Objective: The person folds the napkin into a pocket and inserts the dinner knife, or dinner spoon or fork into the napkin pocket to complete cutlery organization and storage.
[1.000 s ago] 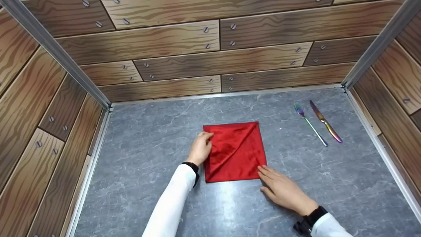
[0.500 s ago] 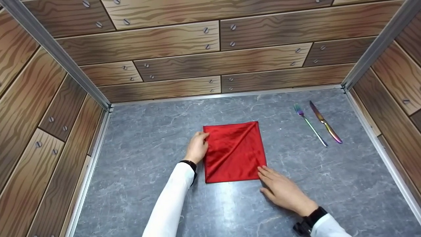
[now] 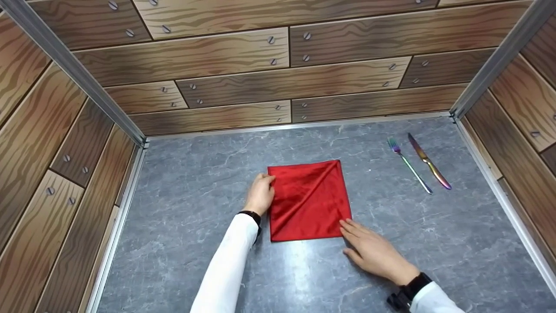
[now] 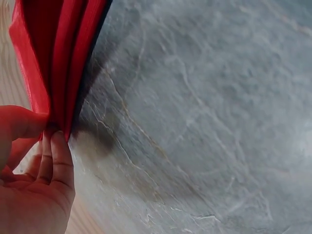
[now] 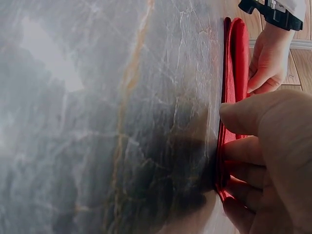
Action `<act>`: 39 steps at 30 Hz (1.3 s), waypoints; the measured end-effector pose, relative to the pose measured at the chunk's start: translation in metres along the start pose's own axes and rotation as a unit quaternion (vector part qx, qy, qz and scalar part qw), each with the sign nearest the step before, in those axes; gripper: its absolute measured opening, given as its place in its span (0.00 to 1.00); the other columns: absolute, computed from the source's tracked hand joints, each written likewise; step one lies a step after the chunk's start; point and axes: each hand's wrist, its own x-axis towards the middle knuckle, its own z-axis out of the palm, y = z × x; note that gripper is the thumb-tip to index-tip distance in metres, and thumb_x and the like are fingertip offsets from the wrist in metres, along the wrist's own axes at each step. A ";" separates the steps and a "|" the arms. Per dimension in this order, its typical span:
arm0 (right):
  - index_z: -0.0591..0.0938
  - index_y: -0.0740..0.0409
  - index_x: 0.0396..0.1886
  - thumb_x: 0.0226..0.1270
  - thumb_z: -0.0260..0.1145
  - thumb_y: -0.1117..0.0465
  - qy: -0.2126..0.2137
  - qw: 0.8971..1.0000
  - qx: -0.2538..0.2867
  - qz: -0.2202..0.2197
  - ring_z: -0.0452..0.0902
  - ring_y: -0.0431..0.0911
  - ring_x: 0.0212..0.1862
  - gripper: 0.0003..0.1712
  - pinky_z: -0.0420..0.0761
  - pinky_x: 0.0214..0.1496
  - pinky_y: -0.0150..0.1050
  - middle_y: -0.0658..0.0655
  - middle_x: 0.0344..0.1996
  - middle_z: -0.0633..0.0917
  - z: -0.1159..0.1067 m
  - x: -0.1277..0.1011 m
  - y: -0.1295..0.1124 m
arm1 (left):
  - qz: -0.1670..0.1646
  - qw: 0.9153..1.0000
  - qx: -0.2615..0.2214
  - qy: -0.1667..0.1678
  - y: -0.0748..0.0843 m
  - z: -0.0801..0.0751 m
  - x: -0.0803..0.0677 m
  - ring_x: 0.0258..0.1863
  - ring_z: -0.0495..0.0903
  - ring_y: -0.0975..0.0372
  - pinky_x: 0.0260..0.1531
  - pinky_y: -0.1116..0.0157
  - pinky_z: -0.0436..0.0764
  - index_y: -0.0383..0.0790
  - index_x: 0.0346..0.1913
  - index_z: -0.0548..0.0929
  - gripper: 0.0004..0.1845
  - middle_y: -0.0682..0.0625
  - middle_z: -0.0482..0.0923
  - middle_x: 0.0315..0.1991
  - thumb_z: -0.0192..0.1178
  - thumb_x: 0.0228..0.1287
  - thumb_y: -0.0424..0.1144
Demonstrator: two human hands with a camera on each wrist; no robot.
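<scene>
A red cloth napkin (image 3: 310, 202), folded into a square with a diagonal crease, lies flat on the grey marble-look table (image 3: 195, 174). My left hand (image 3: 265, 187) is at the napkin's left edge near the far corner. In the left wrist view, the left hand (image 4: 46, 134) pinches the napkin (image 4: 58, 58) by its layered edge between thumb and fingers. My right hand (image 3: 352, 230) lies flat with straight fingers on the napkin's near right corner. The right wrist view shows this right hand (image 5: 253, 161) against the napkin (image 5: 234, 63), with the left hand (image 5: 265, 61) beyond.
An iridescent fork (image 3: 409, 164) and knife (image 3: 428, 161) lie side by side at the far right of the table. Wood-pattern walls (image 3: 278, 65) with metal rails close in the table on the left, back and right.
My left hand has slid a little to the left, off the top of the napkin and onto its left edge. The right hand and the napkin have stayed put.
</scene>
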 end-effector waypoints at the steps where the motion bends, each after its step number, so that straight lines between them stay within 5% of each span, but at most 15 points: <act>1: 0.74 0.63 0.72 0.74 0.65 0.49 0.000 1.000 0.000 0.000 0.65 0.56 0.78 0.34 0.71 0.77 0.54 0.60 0.76 0.71 0.000 0.000 0.000 | 0.000 1.000 0.003 0.001 -0.001 0.000 0.000 0.60 0.81 0.44 0.63 0.51 0.80 0.28 0.61 0.82 0.21 0.35 0.80 0.57 0.58 0.66 0.23; 20: 0.74 0.62 0.73 0.75 0.65 0.48 -0.004 1.000 0.003 0.000 0.65 0.55 0.78 0.34 0.71 0.77 0.54 0.59 0.76 0.71 -0.001 0.000 0.000 | 0.012 0.997 0.069 0.028 -0.005 0.005 -0.003 0.56 0.82 0.42 0.59 0.49 0.81 0.35 0.60 0.85 0.20 0.38 0.81 0.56 0.63 0.65 0.28; 39: 0.74 0.62 0.73 0.75 0.65 0.49 -0.017 1.000 0.011 0.008 0.64 0.55 0.79 0.34 0.71 0.76 0.56 0.59 0.77 0.70 -0.002 0.001 -0.001 | -0.017 0.994 0.105 0.005 -0.005 0.003 -0.002 0.60 0.77 0.46 0.59 0.49 0.80 0.43 0.71 0.78 0.24 0.40 0.77 0.59 0.59 0.74 0.38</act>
